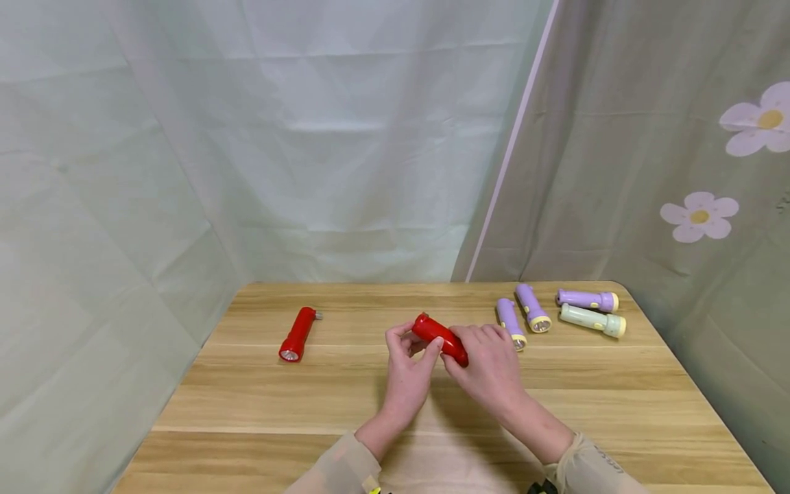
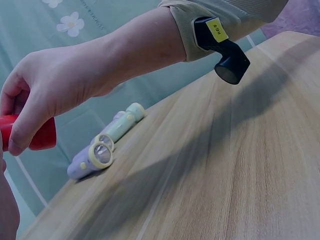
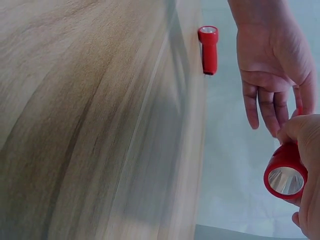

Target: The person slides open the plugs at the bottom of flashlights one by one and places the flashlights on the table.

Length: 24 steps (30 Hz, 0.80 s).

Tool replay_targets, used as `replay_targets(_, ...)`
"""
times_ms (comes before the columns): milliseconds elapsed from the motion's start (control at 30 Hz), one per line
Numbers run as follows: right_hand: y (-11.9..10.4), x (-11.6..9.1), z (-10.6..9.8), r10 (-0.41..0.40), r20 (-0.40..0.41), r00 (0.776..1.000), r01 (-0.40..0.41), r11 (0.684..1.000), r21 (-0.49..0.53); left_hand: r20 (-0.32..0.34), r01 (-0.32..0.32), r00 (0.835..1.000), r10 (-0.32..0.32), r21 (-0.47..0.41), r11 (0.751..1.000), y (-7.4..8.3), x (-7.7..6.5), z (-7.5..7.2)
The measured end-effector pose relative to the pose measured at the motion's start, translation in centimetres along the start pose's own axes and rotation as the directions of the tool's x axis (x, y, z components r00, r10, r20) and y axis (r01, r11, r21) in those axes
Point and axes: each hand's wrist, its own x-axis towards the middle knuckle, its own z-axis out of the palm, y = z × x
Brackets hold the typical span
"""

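The right hand [image 1: 490, 363] gripped the head end of a red torch [image 1: 439, 337] while the left hand [image 1: 407, 376] pinched its tail, raised over the middle of the worktop [image 1: 278, 412]. A wide stretch of wood separated it from the second torch [image 1: 300, 335], towards the far left corner. Three purple torches [image 1: 529, 302] and a green torch [image 1: 586, 318] crowded the far right, leaving narrower room beside the right hand.

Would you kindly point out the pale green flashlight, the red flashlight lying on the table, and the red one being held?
Pale green flashlight [image 1: 587, 318], head view: its barrel.
Lying red flashlight [image 1: 300, 334], head view: its barrel.
Held red flashlight [image 3: 286, 177], right wrist view: its lens.
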Motion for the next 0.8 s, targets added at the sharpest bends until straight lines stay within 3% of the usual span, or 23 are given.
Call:
replay_targets(367,0.08,-0.05,-0.28,-0.035,0.0,0.999,0.035,0.999,0.0,0.008,-0.018,1.0,0.018,-0.039,0.999,0.06,-0.07,-0.01)
replay_targets(800,0.22,-0.22,-0.08,-0.068,-0.01,0.998,0.068,0.998,0.012,0.021,0.005,1.0,-0.004,-0.052,0.999,0.13,-0.16,-0.33)
